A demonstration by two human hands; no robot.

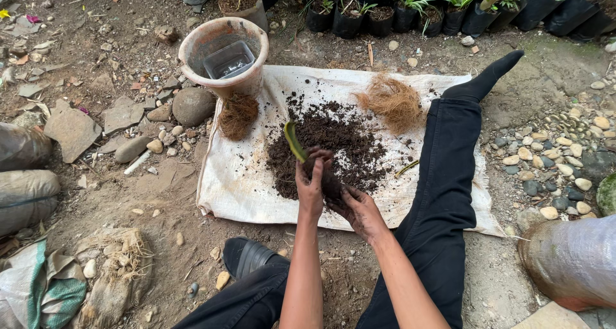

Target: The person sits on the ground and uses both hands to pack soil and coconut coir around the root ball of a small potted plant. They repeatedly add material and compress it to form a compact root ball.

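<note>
two soil-stained hands, left hand (310, 186) and right hand (358, 208), close together around one soil clump (327, 180) with one green leaf (294, 141), above one soil heap (333, 143) on white sacking (237, 181); two fibre wads flank it.

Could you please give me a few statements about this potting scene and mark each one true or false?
1. Both hands, left hand and right hand, press a clump of soil. True.
2. The soil pile lies on a white cloth. True.
3. The clay pot is empty. False: a clear plastic container sits inside.
4. The coconut fibre is in the right hand. False: it lies on the cloth, apart.
</note>
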